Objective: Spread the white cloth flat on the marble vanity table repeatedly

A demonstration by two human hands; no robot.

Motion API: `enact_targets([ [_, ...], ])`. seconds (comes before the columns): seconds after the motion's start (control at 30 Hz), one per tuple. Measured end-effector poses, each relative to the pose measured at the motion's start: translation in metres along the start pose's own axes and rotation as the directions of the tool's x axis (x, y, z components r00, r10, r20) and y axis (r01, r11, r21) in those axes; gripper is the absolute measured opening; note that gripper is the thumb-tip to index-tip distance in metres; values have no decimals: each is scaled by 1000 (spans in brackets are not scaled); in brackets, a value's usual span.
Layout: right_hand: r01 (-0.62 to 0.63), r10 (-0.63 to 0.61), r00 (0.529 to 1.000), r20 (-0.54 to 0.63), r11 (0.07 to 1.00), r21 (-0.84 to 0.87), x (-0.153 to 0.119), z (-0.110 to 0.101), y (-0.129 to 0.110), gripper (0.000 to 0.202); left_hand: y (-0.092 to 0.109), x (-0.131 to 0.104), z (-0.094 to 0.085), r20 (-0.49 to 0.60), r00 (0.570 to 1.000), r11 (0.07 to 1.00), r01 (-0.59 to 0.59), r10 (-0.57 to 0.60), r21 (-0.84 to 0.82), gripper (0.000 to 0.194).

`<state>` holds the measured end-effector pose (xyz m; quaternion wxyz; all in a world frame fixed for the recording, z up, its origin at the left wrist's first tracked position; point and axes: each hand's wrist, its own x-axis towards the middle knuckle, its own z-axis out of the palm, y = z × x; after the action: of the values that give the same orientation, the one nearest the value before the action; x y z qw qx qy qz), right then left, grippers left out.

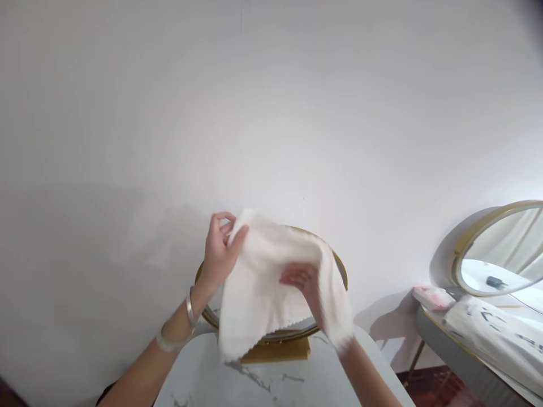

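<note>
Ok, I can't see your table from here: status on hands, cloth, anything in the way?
Left hand pinching white cloth near upper corner. Right hand loosely open, blurred, cloth draped over wrist. Cloth hides much of gold-rimmed mirror behind.

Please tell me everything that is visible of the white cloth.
The white cloth looks soft and plain, with a zigzag lower edge. It hangs spread and creased in front of the gold-rimmed mirror, partly above the table; whether it touches the mirror is unclear. The left hand pinches an upper corner, and the cloth drapes over the wrist of the right hand. Its right part is blurred.
</note>
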<state>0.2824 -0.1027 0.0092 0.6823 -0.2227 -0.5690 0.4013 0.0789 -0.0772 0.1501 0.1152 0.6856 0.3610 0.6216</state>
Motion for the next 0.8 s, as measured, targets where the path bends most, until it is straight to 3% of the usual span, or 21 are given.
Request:
enact_targets([
  [0.03, -27, 23, 999, 39, 993, 115, 29, 7, -16, 49, -7, 17, 2, -43, 999, 1000, -26, 27, 17, 25],
  [0.07, -32, 32, 999, 2, 985, 170, 52, 13, -29, 46, -17, 31, 4, -70, 996, 997, -59, 63, 59, 18],
  [0.13, -18, 40, 985, -167, 991, 130, 79, 22, -41, 47, -40, 46, 7, -44, 990, 977, -122, 132, 172, 6],
  [0.2, 49, -90, 958, -273, 987, -153, 85, 29, -36, 43, -62, 49, 10, 69, 986, 953, -162, 149, 256, 17],
  [0.23, 104, -209, 943, -259, 925, -367, 83, 31, -30, 40, -71, 47, 12, 119, 982, 939, -177, 147, 295, 22],
  [0.27, 165, -333, 923, -192, 794, -585, 81, 34, -22, 38, -77, 43, 13, 137, 978, 918, -195, 156, 345, 27],
  [0.33, 276, -502, 863, 47, 390, -878, 79, 38, -7, 37, -83, 34, 14, 126, 964, 836, -265, 234, 480, 33],
  [0.4, 355, -519, 805, 286, 35, -934, 85, 43, 4, 42, -85, 25, 15, 168, 922, 713, -377, 349, 591, 35],
  [0.47, 399, -487, 770, 412, -135, -907, 96, 47, 11, 45, -85, 18, 17, 256, 874, 627, -477, 413, 617, 36],
  [0.53, 395, -486, 763, 426, -170, -903, 107, 49, 14, 43, -86, 12, 20, 319, 850, 599, -524, 420, 605, 41],
  [0.63, 371, -516, 762, 391, -147, -917, 116, 43, 15, 39, -87, 9, 29, 344, 838, 568, -541, 423, 620, 46],
  [0.73, 310, -561, 763, 322, -119, -943, 109, 24, 15, 40, -78, 11, 48, 384, 792, 512, -604, 475, 611, 45],
  [0.8, 206, -605, 770, 202, -64, -977, 97, 4, 16, 41, -68, 13, 69, 443, 741, 475, -666, 504, 575, 46],
])
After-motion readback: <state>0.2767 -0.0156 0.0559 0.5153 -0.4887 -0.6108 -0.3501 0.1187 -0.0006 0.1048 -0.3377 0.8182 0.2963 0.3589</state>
